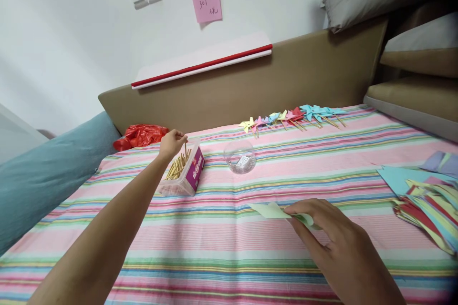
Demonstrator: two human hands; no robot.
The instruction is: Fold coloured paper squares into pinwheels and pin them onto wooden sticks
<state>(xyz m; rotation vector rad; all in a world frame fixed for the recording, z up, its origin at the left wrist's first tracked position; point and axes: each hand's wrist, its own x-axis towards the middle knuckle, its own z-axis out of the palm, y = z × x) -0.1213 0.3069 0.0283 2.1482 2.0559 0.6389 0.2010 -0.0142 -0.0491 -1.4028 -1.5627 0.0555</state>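
Observation:
My left hand point(173, 144) is closed at the far rim of a clear plastic box point(179, 187) with a purple label. Its fingers pinch the top of a thin wooden stick point(186, 150), whose lower end reaches down among several more sticks point(175, 167) in the box. Low on the right, my right hand point(332, 236) pinches a pale green paper pinwheel piece point(272, 210) between thumb and fingers, above the striped cloth. The paper is partly folded and curls behind the fingers. A round clear tub point(240, 157) holding small items and a white label stands between the hands.
Finished-looking paper pinwheels point(295, 115) on sticks lie in a row at the back. A stack of coloured paper pieces point(429, 200) sits at the right edge. A red plastic bag point(141, 137) lies behind the box, and a blue bolster point(53, 171) borders the left.

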